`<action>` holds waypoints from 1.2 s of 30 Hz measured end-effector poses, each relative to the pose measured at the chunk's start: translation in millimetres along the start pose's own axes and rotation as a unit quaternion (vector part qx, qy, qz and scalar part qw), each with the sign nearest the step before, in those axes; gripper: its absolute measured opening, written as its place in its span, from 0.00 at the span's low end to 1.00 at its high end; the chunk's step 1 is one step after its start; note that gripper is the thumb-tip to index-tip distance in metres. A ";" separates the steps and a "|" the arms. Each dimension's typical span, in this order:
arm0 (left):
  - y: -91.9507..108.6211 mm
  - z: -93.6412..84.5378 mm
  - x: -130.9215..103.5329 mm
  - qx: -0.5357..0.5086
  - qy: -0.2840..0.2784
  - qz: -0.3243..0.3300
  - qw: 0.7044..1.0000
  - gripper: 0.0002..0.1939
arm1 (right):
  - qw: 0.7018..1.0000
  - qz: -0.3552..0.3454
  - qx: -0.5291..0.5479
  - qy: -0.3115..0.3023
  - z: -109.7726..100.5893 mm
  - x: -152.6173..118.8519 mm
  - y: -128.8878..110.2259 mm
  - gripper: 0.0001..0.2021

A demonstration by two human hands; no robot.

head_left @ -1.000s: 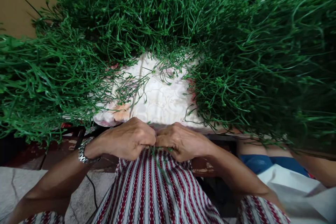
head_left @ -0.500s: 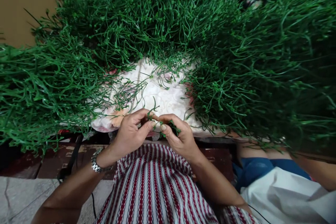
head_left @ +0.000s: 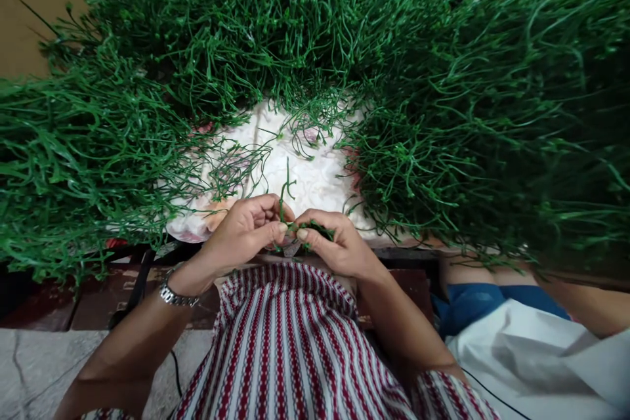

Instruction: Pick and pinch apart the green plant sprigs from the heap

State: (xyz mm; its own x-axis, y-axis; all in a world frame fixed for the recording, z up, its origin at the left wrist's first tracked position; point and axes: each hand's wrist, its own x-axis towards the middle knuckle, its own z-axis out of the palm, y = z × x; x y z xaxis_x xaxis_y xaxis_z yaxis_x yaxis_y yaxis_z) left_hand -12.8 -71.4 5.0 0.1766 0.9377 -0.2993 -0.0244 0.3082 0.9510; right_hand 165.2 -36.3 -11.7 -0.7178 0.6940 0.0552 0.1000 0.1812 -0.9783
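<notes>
My left hand [head_left: 249,231] is closed in a pinch on a thin green plastic-looking stem [head_left: 287,189], which sticks up between its fingers with small side shoots. Right beside it, my right hand [head_left: 337,243] is closed around more green stems [head_left: 322,231], partly hidden by the fingers. The fingertips of both hands meet just above the near edge of a white flowered cloth [head_left: 315,174]. A metal watch sits on my left wrist.
Large heaps of green stems lie at the left [head_left: 88,157], the back [head_left: 275,20] and the right [head_left: 492,125]. Several loose stems lie on the cloth. Another person's legs in blue shorts [head_left: 477,305] and a white cloth [head_left: 531,361] are at the lower right.
The stem at my left fingers now stands taller and more upright. My fingertips have come closer together, and the view has shifted slightly.
</notes>
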 end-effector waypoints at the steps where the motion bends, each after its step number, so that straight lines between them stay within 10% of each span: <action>1: 2.2 -1.4 0.4 -0.006 -0.009 -0.012 1.000 0.05 | 1.000 0.013 0.027 -0.010 -2.9 1.4 -0.1 0.10; 12: 2.7 -6.2 1.1 0.065 -0.057 -0.032 0.996 0.05 | 0.991 0.052 0.105 -0.070 -6.2 8.4 0.9 0.11; 18: -0.9 -9.2 0.4 0.182 -0.101 -0.034 0.978 0.05 | 0.991 0.019 -0.038 -0.128 -5.7 7.1 4.5 0.08; 24: -2.0 -13.3 -0.7 0.242 -0.129 -0.041 0.961 0.06 | 0.992 -0.018 -0.081 -0.099 1.7 4.3 7.2 0.07; 30: -7.7 -4.7 -5.0 0.224 -0.010 0.020 0.974 0.06 | 0.998 0.047 0.003 -0.042 5.5 1.5 9.7 0.06; 36: -7.6 -6.6 -7.3 0.295 -0.061 0.007 0.953 0.07 | 1.000 0.024 0.000 0.012 12.8 -2.8 9.1 0.06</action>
State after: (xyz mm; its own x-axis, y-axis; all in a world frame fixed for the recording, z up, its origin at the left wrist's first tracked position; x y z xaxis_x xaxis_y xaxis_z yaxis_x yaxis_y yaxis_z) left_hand -20.4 -79.5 -0.6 0.2945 0.9042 -0.3093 0.5244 0.1176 0.8433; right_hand 159.3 -45.6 -23.3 -0.6961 0.7178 0.0133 0.1342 0.1483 -0.9798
